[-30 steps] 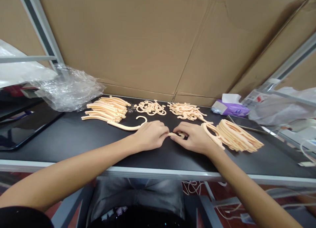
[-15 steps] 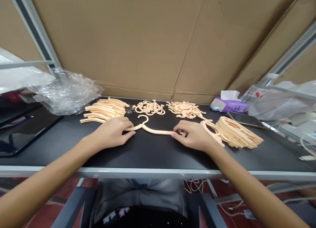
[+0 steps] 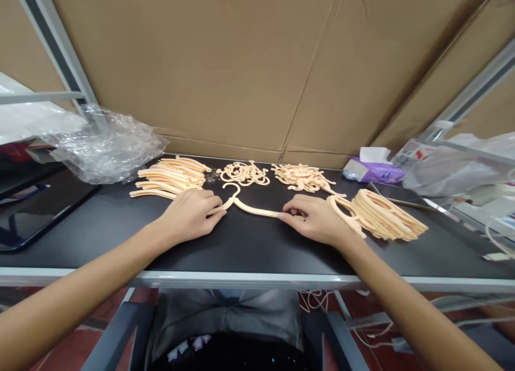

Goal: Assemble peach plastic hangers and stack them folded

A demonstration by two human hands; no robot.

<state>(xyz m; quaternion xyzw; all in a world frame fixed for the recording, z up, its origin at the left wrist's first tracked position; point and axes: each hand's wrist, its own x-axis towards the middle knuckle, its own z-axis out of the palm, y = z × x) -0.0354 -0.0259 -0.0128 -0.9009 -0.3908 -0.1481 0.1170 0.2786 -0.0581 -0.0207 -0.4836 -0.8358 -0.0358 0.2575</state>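
Note:
A pale peach clothes hanger (image 3: 255,210) lies across the middle of the black table, its hook curling away from me. My left hand (image 3: 192,214) pinches the left arm of the hanger, and my right hand (image 3: 311,216) grips the end of the right arm. Behind my left hand lies a pile of long curved hanger arms (image 3: 173,173). Small hook pieces (image 3: 243,173) are heaped beyond the hanger, with a second heap of curved pieces (image 3: 301,177) to their right. A stack of flat looped pieces (image 3: 388,215) sits right of my right hand.
Crumpled clear plastic (image 3: 115,146) and a dark tablet-like panel (image 3: 44,207) are at the left. At the back right are a purple tissue pack (image 3: 376,170) and a phone-like slab (image 3: 402,194). A cardboard wall (image 3: 225,65) closes off the back; the metal table edge (image 3: 249,280) runs in front.
My left hand has shifted slightly, and the left arm of the hanger now tilts more steeply toward the hook. The right hand still holds the other end.

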